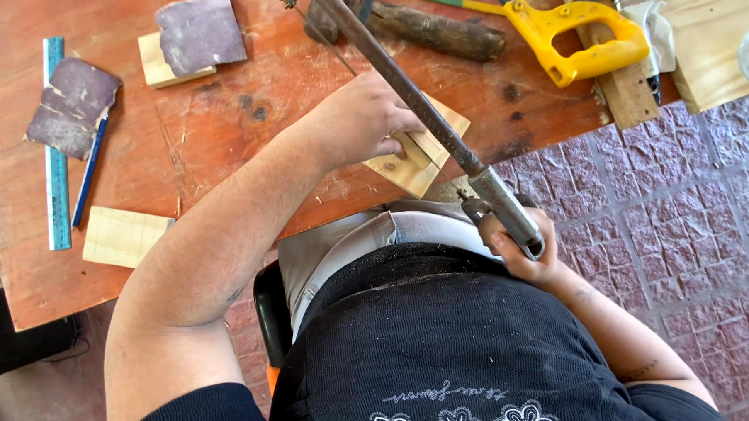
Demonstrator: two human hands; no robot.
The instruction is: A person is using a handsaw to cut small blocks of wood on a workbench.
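Seen from above, a person in a black top leans over a worn reddish wooden tabletop (222,133); the left hand (363,119) presses down on a pale wooden block (422,155) that lies at the near edge of the tabletop, its corner jutting past the edge; the fingers of that grip are closed together over the block's top face. The right hand (521,247) sits below the tabletop edge, close to the person's body, its grip clamped around the handle of a metal frame saw (438,121); the saw's long steel frame runs diagonally up and to the left, passing over the block and just beside the left hand; whether the blade touches the wood cannot be told.

Further back on the tabletop lie a yellow-handled handsaw (580,33) and a dark rough stick of wood (439,32); to the left are a small wood block topped with dark sandpaper (198,30), another folded piece of sandpaper (72,105), a blue-green ruler (56,163), a blue pencil (87,175) and a flat pale wood square (122,236). Purple-grey paving (665,200) shows on the right.
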